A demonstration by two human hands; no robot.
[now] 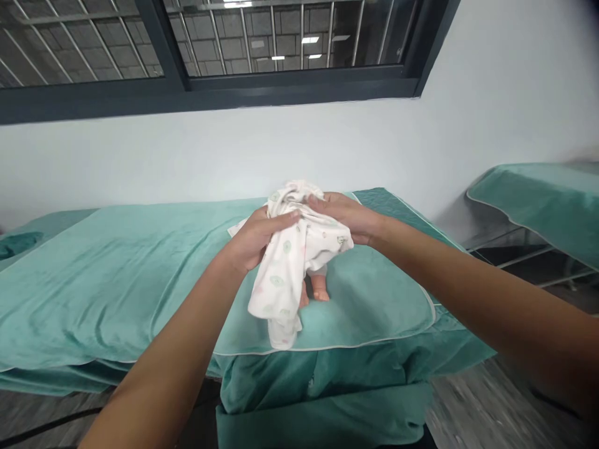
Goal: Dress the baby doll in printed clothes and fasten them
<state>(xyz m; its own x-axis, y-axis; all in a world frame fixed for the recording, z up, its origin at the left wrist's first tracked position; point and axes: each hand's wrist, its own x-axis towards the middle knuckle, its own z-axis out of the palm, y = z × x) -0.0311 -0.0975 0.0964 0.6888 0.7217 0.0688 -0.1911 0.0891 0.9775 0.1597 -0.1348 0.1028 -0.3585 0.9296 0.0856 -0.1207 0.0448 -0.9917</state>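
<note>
A white baby garment (285, 265) with a small pale print is bunched up between my two hands. My left hand (262, 234) grips its left side, thumb laid across the cloth. On the other side my right hand (346, 215) pinches the gathered top. One end of the fabric hangs down toward the front edge of the bed. Behind and below it lies a baby doll (321, 288); only its feet and a bit of white clothing show, the rest being hidden by the cloth and my hands.
The doll lies on a teal mat (374, 312) with white piping, over a teal-covered bed (116, 268). Behind stands a white wall with a barred window (281, 37). Another teal-covered bed (547, 199) is at the right.
</note>
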